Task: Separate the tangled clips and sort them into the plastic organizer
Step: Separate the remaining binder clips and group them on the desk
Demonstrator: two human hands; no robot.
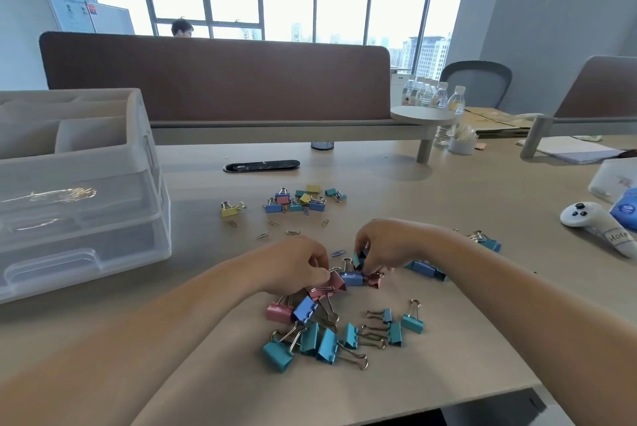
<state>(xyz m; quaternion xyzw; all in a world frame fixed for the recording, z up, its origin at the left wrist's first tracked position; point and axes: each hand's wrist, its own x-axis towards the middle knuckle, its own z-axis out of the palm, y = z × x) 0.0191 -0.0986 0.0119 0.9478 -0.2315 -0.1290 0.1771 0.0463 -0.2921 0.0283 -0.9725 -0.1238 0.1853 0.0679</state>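
A tangle of pink, blue and teal binder clips lies on the desk between my hands. My left hand pinches a pink clip at the tangle's left end. My right hand grips the clips at its right end, by a teal clip. More teal, pink and blue clips lie loose in front of me. A second mixed pile and a yellow clip lie farther back. The clear plastic organizer with drawers stands at the left.
Small paper clips are scattered mid-desk. Blue clips lie right of my right hand. A white controller and a blue packet sit at the right. A brown divider and water bottles stand behind, and a black cable slot.
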